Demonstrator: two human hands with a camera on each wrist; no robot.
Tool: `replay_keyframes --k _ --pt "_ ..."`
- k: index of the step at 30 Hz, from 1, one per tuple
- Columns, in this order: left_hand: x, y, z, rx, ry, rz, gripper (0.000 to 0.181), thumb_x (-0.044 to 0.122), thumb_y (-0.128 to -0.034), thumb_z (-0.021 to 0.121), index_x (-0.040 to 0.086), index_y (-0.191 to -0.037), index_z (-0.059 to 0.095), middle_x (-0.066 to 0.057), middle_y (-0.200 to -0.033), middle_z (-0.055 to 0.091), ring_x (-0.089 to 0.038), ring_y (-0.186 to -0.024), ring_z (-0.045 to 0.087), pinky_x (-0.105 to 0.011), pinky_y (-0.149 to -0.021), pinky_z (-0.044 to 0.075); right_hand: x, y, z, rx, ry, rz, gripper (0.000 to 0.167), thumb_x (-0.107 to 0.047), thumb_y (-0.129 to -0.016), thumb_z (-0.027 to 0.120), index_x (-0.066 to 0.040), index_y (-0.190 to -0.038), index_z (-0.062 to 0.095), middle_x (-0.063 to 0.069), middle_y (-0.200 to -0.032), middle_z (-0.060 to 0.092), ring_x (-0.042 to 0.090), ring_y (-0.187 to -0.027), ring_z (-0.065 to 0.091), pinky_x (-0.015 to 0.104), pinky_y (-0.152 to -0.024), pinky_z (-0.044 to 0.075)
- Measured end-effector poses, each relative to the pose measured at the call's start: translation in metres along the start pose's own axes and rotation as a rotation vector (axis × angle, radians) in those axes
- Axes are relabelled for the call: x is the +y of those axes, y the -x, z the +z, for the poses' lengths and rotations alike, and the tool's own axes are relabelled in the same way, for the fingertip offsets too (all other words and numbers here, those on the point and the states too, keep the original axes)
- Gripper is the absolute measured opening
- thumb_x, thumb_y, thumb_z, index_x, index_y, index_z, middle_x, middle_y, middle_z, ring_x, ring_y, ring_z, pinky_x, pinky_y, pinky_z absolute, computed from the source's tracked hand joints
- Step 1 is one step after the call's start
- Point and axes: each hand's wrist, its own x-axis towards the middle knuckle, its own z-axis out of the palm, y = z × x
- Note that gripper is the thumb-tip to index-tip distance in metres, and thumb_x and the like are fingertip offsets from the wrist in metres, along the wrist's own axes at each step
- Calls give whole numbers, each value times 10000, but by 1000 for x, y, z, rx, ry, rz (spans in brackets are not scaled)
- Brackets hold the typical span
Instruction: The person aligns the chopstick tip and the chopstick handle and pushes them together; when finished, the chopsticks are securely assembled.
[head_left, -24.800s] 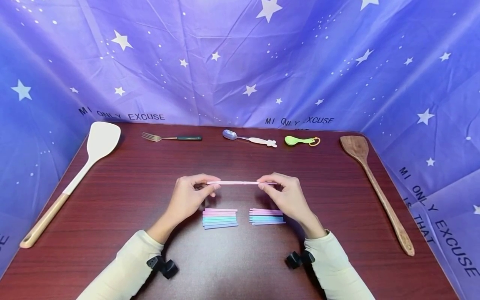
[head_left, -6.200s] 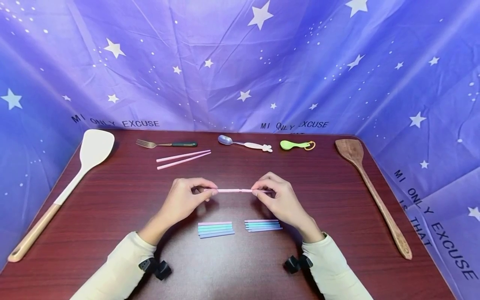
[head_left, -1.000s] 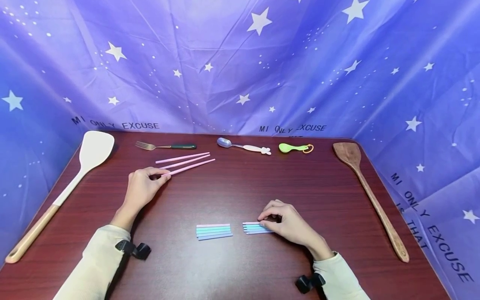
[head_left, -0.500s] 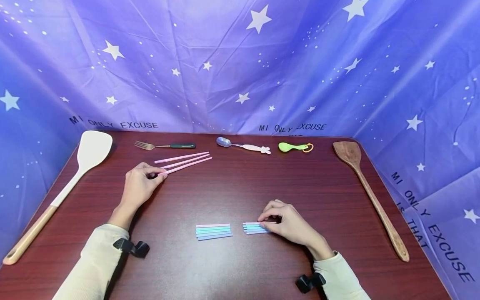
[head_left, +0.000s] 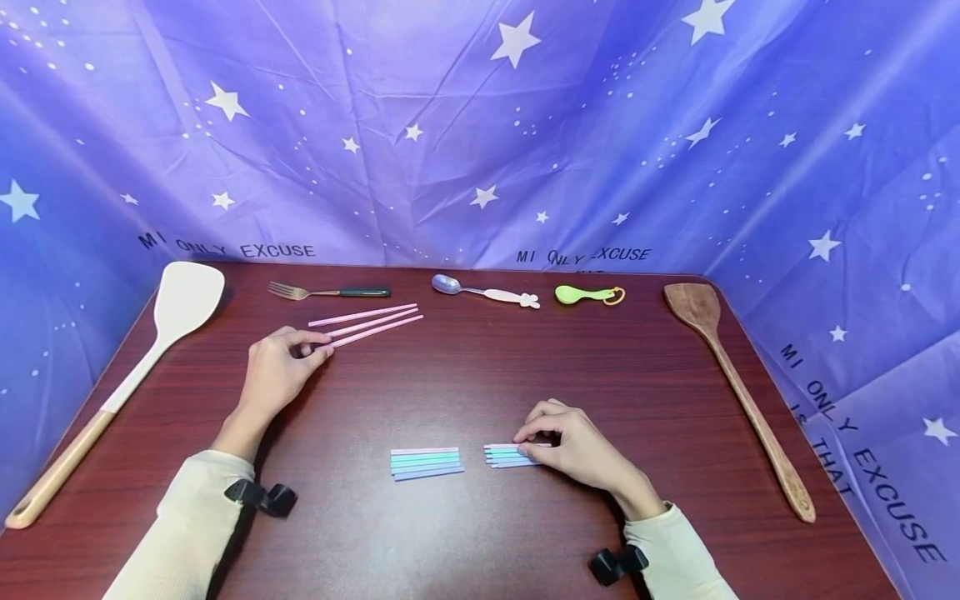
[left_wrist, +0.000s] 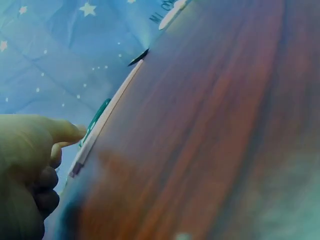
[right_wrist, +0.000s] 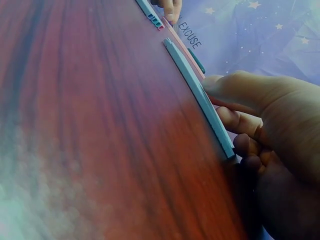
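Three long pink sticks (head_left: 378,330) lie slanted on the table at the back left. The left hand (head_left: 279,371) pinches the near end of the frontmost one between thumb and index finger; in the left wrist view that hand (left_wrist: 30,160) is beside the pink stick (left_wrist: 107,112). Two groups of short pink, green and blue sticks lie side by side at centre front: a left group (head_left: 426,464) and a right group (head_left: 498,456). The right hand (head_left: 581,446) pinches at the pink stick of the right group, covering its right part. The right wrist view shows that hand (right_wrist: 285,120) against the group (right_wrist: 200,100).
Along the back lie a fork (head_left: 363,292), a spoon with a white handle (head_left: 510,297) and a green spoon (head_left: 585,294). A white spatula (head_left: 187,304) lies at the left and a wooden spatula (head_left: 738,367) at the right. A starry purple cloth (head_left: 450,167) hangs behind.
Since the two-handed hold of a pink stick, it has been laid beside the other two. The left hand has moved back left; the right hand has come down to the right group. Both have barely moved lately.
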Motion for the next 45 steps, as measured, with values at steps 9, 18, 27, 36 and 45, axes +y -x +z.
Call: replay_keyframes --k 9,18,27,36,45 --pt "31 20 7 -118 149 -23 75 172 -859 838 181 -933 831 28 -737 671 -47 -615 503 -190 -566 387 -2 -1 0 -19 13 29 101 -145 -886 820 -210 -963 808 -83 -934 699 68 -865 591 222 -731 483" --pt "72 60 21 -288 258 53 110 203 -863 844 210 -972 831 138 -758 663 -3 -634 519 -201 -578 431 -2 1 -1 -16 12 47 117 -157 -881 827 -229 -970 806 -103 -945 692 49 -891 585 218 -748 485" --pt "88 85 25 -361 228 136 179 291 -791 898 287 -959 836 251 -844 675 32 -837 585 -343 -867 435 -2 1 -1 -14 15 48 125 -161 -876 834 -222 -982 807 -94 -945 692 50 -896 587 221 -757 485" --pt "86 91 26 -388 206 224 157 279 -756 919 339 -870 830 258 -852 672 34 -842 519 -309 -816 339 0 1 4 5 43 5 151 -135 -853 847 -237 -956 803 -113 -920 689 47 -891 585 221 -761 480" --pt "90 89 25 -398 217 198 171 276 -741 929 368 -807 800 282 -806 669 34 -812 506 -293 -796 322 -1 0 3 -2 60 31 142 -162 -864 841 -269 -938 785 -139 -915 682 32 -896 572 219 -765 474"
